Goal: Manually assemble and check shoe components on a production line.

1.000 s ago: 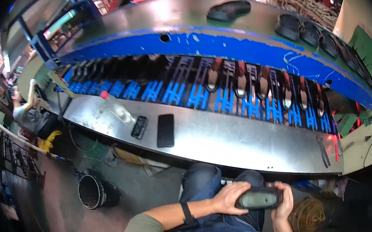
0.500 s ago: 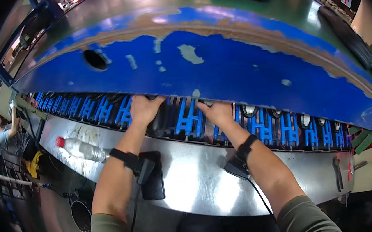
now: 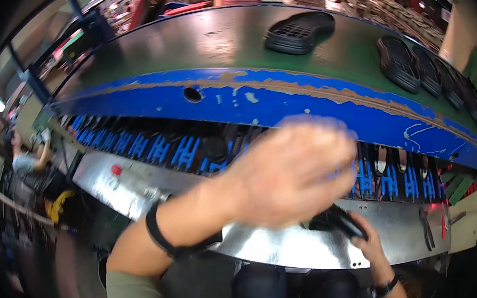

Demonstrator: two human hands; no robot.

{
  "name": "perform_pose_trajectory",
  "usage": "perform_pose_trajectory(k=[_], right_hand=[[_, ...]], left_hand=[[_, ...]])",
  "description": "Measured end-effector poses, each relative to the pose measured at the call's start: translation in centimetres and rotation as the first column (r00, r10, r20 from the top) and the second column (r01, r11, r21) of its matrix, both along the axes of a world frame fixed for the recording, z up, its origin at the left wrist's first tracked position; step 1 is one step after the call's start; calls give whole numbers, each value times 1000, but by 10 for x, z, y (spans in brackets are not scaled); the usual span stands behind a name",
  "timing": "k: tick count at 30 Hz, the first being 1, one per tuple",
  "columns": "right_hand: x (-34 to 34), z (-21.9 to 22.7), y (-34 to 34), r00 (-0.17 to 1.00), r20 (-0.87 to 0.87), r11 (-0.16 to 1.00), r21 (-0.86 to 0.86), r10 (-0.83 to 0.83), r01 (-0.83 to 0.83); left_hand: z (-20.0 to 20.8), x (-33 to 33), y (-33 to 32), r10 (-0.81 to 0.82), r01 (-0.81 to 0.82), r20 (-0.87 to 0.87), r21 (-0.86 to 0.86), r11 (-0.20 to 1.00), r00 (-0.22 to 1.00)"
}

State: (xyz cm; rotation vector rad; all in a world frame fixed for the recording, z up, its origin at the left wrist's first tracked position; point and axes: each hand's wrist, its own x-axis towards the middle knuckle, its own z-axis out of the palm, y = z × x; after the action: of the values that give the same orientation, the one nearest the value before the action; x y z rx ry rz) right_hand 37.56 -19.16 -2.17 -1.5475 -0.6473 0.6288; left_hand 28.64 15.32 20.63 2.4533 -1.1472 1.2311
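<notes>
Right hand point(image 3: 359, 240) closed around black shoe sole point(image 3: 334, 221), low over metal table point(image 3: 272, 244). Left hand point(image 3: 293, 169) blurred, raised, grip unreadable, apparently empty. Sole probably light, rubbery, flexible; best held across the narrow waist.

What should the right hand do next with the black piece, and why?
Probably lift the black shoe-sole-like piece toward the blue conveyor racks: the right hand grips it low over the metal bench, while the blurred left hand sweeps above.
</notes>
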Motion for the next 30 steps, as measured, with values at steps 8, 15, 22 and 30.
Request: perform_pose_trajectory(k=[8,15,22,30], right_hand=[[-114,-45,-47,841,466,831,-325,-276,452],[-69,-18,-78,689,715,871,-259,-118,417],[-124,92,-104,785,570,968,196,-241,154],[-223,29,-117,964,-262,912,386,-39,141]], left_hand=[[94,73,31,766,-751,-130,152,643,629],[56,-131,-135,499,-503,-111,-2,864,859],[-222,-352,-271,212,-479,-796,-109,871,566],[-208,-322,-178,451,-598,-421,-342,725,787]])
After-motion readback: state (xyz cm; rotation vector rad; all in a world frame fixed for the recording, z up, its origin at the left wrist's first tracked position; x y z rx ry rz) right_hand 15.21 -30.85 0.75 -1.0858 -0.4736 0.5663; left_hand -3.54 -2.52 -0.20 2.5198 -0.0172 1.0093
